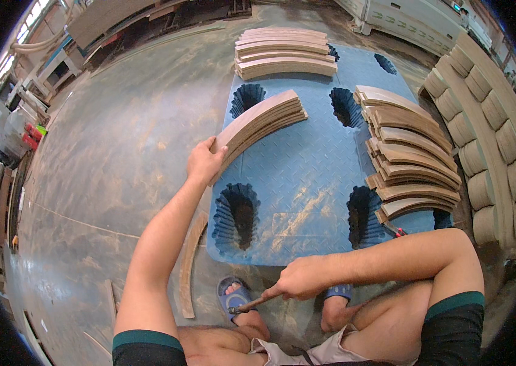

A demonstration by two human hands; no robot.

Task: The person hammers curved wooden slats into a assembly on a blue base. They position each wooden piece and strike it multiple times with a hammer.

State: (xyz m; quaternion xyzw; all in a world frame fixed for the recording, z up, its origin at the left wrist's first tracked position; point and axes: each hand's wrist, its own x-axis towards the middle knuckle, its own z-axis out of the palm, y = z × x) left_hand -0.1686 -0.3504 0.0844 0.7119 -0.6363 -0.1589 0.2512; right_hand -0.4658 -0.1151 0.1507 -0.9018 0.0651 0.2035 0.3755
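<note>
Our left hand (205,160) grips the near end of a small stack of curved wooden strips (262,121), fingers closed over its edge, at about eleven o'clock on the blue plastic pallet (306,177). Our right hand (297,282) is clamped on a thin stick-like tool (252,303) near our knees at six o'clock. To handle the stack well, we judge it best to keep the strips squared together and slide them flat, so none fans out. The pallet has deep open pockets (236,215) at seven and five o'clock where a strip end could catch. More stacks (413,158) crowd three o'clock and another stack (284,52) sits at twelve; the pallet's middle is open. One loose strip (188,268) lies on the floor beside the pallet's left edge.
</note>
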